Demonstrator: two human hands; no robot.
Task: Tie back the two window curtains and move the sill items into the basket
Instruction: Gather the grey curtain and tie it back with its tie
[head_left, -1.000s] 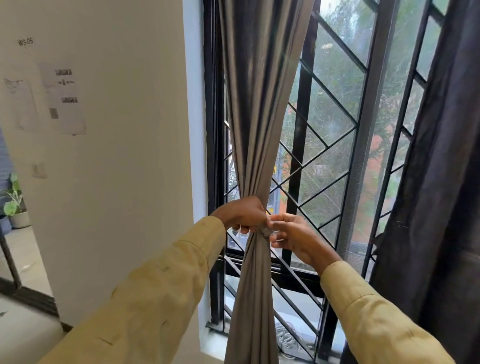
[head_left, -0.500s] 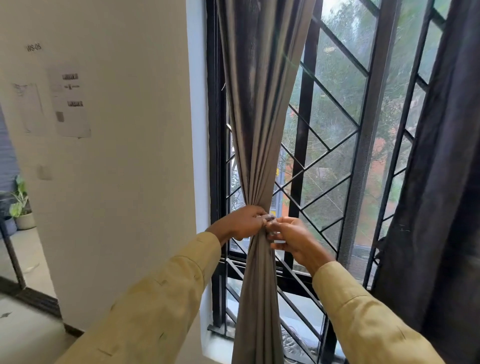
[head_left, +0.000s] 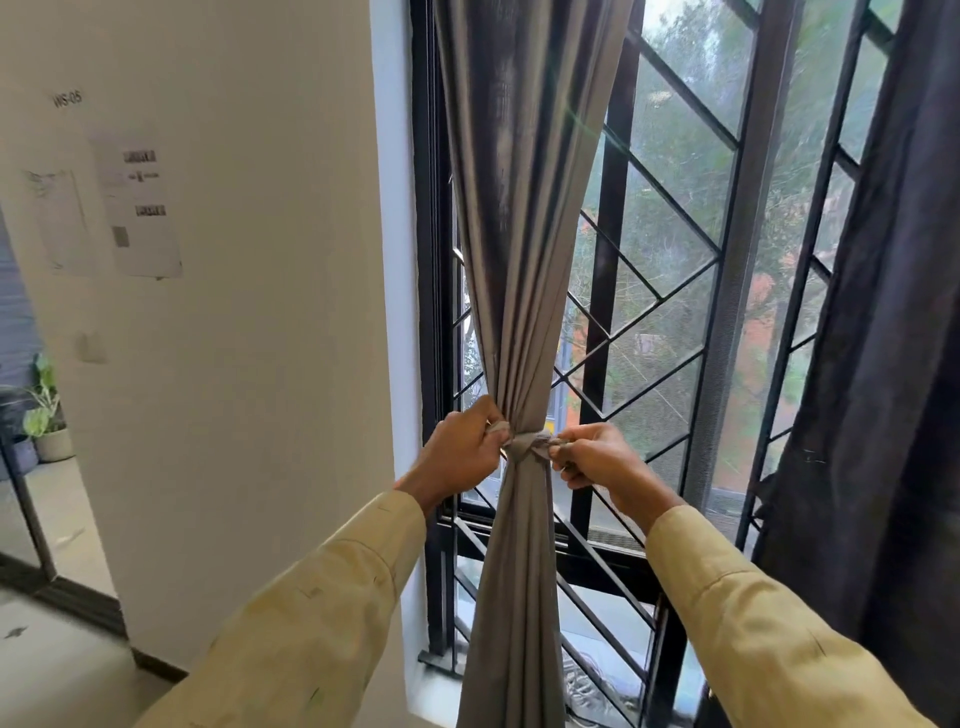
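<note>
Head view puts the tie (head_left: 525, 445) midway between your two grips, cinched round the grey curtain (head_left: 519, 260), whose long axis runs straight up and down. Your left grip (head_left: 462, 452) pinches one end just left of the bundle, and your right grip (head_left: 597, 460) pinches the other end just right of it, both fists curled tight. Next, I judge, you pull level and outward. The dark curtain (head_left: 883, 364) hangs loose, well right of your right grip.
</note>
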